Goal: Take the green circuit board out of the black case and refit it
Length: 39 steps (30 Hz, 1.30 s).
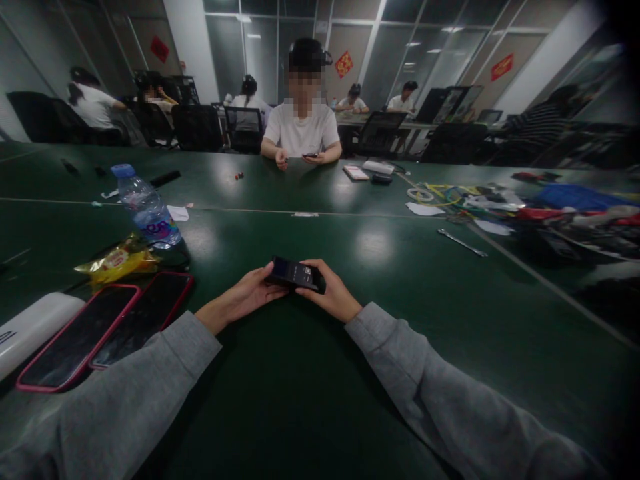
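Observation:
A small black handheld device (294, 272) with a dark screen at its left end and light-marked buttons at its right is held just above the green table (280, 387). My left hand (247, 293) grips its left end, thumb on the near top edge and fingers underneath. Around the right end curl the fingers of my right hand (333, 292), with the thumb along the near side. The device's underside is hidden, and its exact kind cannot be made out.
To the left are a plastic bottle (147, 210), a yellow wrapper (120, 261), two red-edged phones (83, 333) and a white case (37, 327). A wrench (463, 243) and tangled cables (450, 197) lie right. Across the table sits a person (303, 127) holding small items.

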Available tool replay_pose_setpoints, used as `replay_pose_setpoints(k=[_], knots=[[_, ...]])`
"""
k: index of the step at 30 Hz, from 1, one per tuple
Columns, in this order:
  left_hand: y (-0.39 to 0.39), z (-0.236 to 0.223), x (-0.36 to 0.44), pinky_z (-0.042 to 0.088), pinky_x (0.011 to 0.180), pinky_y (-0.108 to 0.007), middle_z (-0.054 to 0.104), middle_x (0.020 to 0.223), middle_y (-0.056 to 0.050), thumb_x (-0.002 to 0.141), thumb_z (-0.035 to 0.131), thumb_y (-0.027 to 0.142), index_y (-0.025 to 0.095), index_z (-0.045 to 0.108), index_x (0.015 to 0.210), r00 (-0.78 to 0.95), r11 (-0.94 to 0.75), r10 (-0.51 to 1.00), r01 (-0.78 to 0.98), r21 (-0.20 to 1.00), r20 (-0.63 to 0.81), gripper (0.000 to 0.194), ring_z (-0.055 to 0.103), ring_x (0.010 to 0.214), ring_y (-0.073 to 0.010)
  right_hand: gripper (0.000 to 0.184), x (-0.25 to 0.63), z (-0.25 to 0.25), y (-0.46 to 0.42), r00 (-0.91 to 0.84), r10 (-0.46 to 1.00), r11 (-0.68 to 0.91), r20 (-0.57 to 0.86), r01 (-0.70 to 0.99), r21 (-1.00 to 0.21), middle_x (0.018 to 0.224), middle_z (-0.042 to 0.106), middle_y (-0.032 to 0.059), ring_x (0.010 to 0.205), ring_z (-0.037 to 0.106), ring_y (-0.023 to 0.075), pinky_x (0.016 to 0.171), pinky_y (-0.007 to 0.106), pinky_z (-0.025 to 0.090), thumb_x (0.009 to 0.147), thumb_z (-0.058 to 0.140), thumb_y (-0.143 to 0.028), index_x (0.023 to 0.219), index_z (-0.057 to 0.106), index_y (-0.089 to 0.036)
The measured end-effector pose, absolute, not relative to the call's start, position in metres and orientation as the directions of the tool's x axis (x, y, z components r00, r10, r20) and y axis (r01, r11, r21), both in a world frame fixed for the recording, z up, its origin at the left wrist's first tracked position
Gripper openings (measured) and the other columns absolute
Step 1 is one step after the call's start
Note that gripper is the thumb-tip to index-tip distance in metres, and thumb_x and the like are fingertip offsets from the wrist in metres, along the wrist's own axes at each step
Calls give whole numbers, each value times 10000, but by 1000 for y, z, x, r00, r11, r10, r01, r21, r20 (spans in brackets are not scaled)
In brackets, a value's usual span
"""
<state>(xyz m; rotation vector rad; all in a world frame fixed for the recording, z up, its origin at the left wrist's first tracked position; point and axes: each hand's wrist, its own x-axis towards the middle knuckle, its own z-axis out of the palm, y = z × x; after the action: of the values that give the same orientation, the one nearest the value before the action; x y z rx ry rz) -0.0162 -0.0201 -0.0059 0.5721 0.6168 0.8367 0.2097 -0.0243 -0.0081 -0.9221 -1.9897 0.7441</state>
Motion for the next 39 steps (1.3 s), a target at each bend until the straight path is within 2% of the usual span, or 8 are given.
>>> replay_pose_setpoints(k=[3, 8, 13, 19, 27, 39], knots=[[-22, -6, -15, 375, 1073, -424, 654, 1151, -182, 862, 647, 226, 76, 549, 1206, 503, 519, 824, -485, 704, -261, 388, 640, 1073, -258, 491, 210, -9, -23, -418, 815, 542, 401, 305, -783, 1180, 558, 74, 1122, 557, 244, 989, 442, 446, 781, 717, -271, 1208, 476, -243], [-23, -7, -15, 377, 1074, -413, 665, 1135, -180, 873, 631, 256, 67, 552, 1209, 500, 502, 831, -489, 714, -242, 393, 651, 1052, -252, 530, 212, -7, -23, -443, 829, 477, 340, 245, -844, 1199, 535, 75, 1130, 547, 248, 985, 439, 447, 781, 719, -358, 1234, 466, -249], [-23, -8, -15, 391, 1065, -421, 665, 1137, -166, 875, 626, 271, 81, 557, 1204, 485, 500, 839, -508, 701, -247, 386, 656, 1035, -250, 437, 212, -4, -21, -383, 899, 288, 211, 157, -945, 1093, 581, 81, 1014, 592, 227, 930, 443, 460, 891, 537, -471, 1242, 458, -223], [-25, -4, -14, 402, 1055, -412, 676, 1098, -155, 857, 645, 240, 89, 565, 1169, 469, 483, 849, -499, 719, -245, 356, 668, 997, -235, 435, 213, -4, -19, -363, 922, 189, 135, 116, -975, 998, 604, 61, 916, 606, 204, 863, 408, 475, 840, 620, -445, 1185, 500, -209], [-28, 1, -13, 387, 1066, -416, 678, 1091, -136, 841, 659, 208, 110, 567, 1154, 475, 469, 851, -494, 732, -224, 340, 660, 1008, -229, 430, 215, -4, -17, -364, 925, 149, 105, 94, -984, 977, 619, 43, 897, 615, 192, 842, 392, 486, 817, 662, -391, 1184, 517, -221], [-30, 6, -11, 364, 1071, -420, 678, 1050, -131, 838, 656, 198, 102, 580, 1144, 476, 471, 850, -494, 731, -226, 330, 654, 990, -227, 395, 218, -8, -16, -411, 900, 224, 148, 142, -964, 1058, 620, 55, 951, 623, 203, 869, 414, 503, 867, 605, -403, 1216, 520, -238]])
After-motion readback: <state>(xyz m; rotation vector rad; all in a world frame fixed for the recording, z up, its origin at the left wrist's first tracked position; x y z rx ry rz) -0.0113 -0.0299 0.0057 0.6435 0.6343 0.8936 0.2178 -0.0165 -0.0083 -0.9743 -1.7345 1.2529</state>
